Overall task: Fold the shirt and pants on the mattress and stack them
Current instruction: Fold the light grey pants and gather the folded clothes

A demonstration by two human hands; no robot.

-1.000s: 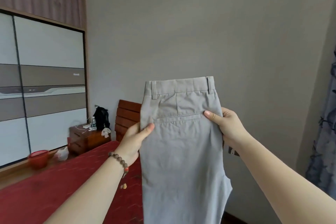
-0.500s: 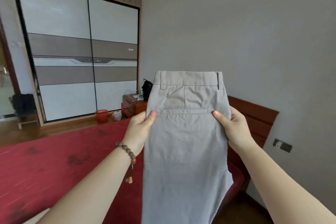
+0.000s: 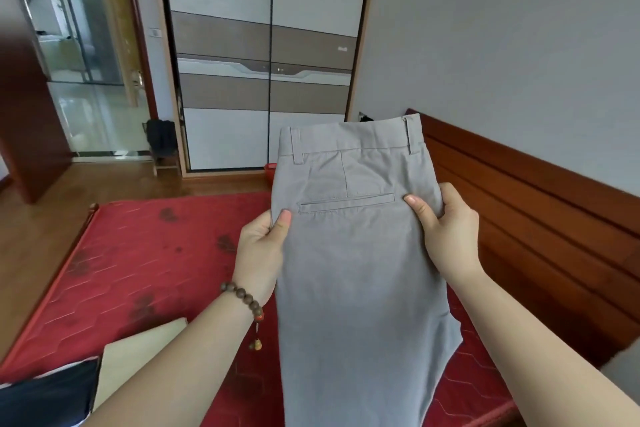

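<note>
The grey pants fill the centre of the frame, held up in the air above the red mattress. They are folded lengthwise, leg on leg, so that one narrow panel faces the camera: smooth pale grey cloth, a waistband with two belt loops at the top, a dart seam and a welt back pocket just under it. The left hand pinches the left edge of the cloth level with the pocket, thumb on the front and fingers behind; a wooden bead bracelet with a small charm sits on that wrist. The right hand grips the right edge at the same height, thumb pressed on the front beside the pocket's end.

At lower left, on the mattress, lie a dark navy cloth and a beige piece partly under it; whether either is the shirt cannot be told. At upper left a doorway opens onto another room, and a sliding-door wardrobe stands behind the pants at top centre. A wooden headboard runs along the right side.

The pants hang with their long axis nearly vertical, waistband up and tilted slightly to the right, legs dropping out of the bottom edge of the frame and hiding the mattress behind them.
</note>
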